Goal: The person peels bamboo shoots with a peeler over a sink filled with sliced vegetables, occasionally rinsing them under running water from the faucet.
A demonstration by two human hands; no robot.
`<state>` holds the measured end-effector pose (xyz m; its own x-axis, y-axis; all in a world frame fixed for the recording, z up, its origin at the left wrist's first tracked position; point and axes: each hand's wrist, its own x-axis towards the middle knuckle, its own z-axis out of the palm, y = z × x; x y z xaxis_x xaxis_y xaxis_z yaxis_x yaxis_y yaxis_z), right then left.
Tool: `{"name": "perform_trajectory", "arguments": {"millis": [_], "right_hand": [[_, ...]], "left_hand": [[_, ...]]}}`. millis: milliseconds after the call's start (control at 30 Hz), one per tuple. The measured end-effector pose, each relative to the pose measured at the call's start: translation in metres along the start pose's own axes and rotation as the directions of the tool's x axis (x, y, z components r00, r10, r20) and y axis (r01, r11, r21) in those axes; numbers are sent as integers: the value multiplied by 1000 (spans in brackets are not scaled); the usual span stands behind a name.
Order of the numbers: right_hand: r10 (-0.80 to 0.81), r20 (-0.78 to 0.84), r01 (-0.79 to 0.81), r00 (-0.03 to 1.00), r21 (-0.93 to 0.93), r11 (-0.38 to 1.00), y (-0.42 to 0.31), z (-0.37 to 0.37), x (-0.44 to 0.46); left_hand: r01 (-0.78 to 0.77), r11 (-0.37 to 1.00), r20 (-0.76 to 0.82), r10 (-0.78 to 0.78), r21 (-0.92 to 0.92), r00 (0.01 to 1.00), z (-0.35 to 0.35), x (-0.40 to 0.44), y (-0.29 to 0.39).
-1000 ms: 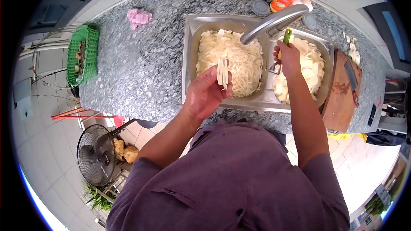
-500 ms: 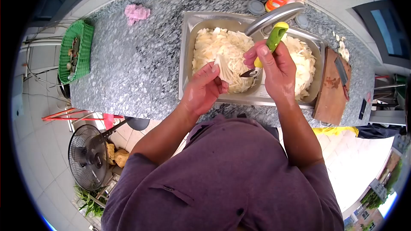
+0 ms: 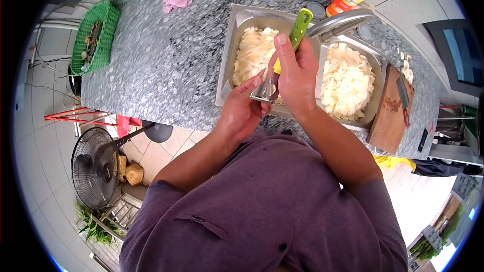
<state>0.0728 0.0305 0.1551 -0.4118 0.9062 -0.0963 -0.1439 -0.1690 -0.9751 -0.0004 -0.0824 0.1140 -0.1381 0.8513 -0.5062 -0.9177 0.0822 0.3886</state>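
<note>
My right hand (image 3: 296, 83) grips a vegetable peeler (image 3: 301, 26) by its green and yellow handle, thumb along the side. The peeler's metal head points down and meets the fingertips of my left hand (image 3: 238, 113). My left hand is closed in a pinch around a pale vegetable piece, which is mostly hidden behind the peeler head and fingers. Both hands are above the front of the left basin. Pale slices (image 3: 253, 50) fill that basin, and more white slices (image 3: 348, 83) lie heaped in the right basin.
The steel sink (image 3: 228, 53) has a curved faucet (image 3: 343, 19) over it. To the right lie a wooden board (image 3: 388, 108) and a knife (image 3: 403, 93). A yellow-capped bottle (image 3: 347, 1) stands behind. On the left are a pink cloth (image 3: 176, 0) and a green basket (image 3: 95, 38).
The peeler has moved left and down, and its head now meets the piece in my left hand. The view has shifted slightly, uncovering more of the right basin.
</note>
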Motion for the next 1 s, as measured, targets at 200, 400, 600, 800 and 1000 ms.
{"name": "perform_trajectory", "arguments": {"millis": [200,400,600,800,1000], "right_hand": [[4,9,-4,1000,-34,999,7,-2,2],[-45,-25,42,999,-90,995,11,-8,5],[-76,-24,74,997,-85,994,9,-10,8],[-172,-28,168,985,-97,981,12,-5,12],[-212,-2,210,977,-119,970,15,1,13]], "left_hand": [[7,999,33,-6,-32,999,1,-9,-2],[75,997,106,-73,-15,992,-2,-14,-3],[91,993,152,-79,-78,985,-3,-20,0],[85,991,161,-68,-99,985,-13,-21,4],[43,996,94,-35,-80,995,-15,-21,4]]}}
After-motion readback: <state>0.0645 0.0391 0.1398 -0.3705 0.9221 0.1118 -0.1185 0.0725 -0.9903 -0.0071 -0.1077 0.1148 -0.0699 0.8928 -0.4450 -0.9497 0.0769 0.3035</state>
